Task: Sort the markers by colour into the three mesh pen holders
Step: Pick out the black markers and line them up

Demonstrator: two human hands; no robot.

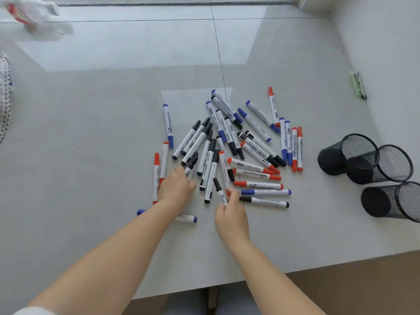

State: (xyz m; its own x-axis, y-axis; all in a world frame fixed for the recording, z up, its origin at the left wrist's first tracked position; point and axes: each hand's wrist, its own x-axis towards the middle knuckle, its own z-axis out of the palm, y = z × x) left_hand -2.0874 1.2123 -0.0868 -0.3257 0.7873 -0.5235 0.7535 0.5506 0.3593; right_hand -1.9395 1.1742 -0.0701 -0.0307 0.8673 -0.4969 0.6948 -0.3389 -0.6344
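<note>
Two hands: right hand (230, 218) pinches black marker (220, 192); left hand (176, 187) flat, touching markers (229, 142).

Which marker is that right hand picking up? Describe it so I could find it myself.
Start at the pile of markers in the middle of the grey table. At its near edge the right hand pinches a black-capped marker. It slants up out of the fingers, while the blue marker beside it lies flat.

"WHITEBOARD" upside down on a red marker (256, 174), "deli" logo on a black-capped marker (263, 149)
</note>
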